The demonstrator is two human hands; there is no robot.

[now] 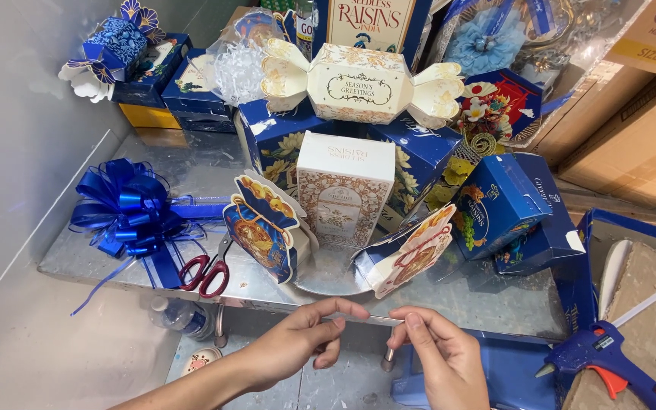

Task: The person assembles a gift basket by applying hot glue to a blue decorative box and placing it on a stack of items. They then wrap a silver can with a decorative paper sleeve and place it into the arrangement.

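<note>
Two hands are meeting low over the edge of the metal table (115,262), and both are pinching the same thing: a thin, clear strip (377,318), tape or film as far as I can tell, stretching straight across the small gap between them. The left hand (298,345) is gripping one end between thumb and forefinger, the other fingers curling under; the right hand (438,353) is nipping the far end the same way, so the strip is pulling taut and not sagging or sticking to itself. Just beyond the fingertips two small printed gift boxes (263,235) are standing on a round silvery tray (335,279) with a tall white box (343,186) between them, probably kept close so they are within easy reach. Out past the left fingers red-handled scissors (206,273) are lying by a big blue ribbon bow (127,209). Off beyond the right fingers a blue glue gun (609,357) is resting on cardboard.
</note>
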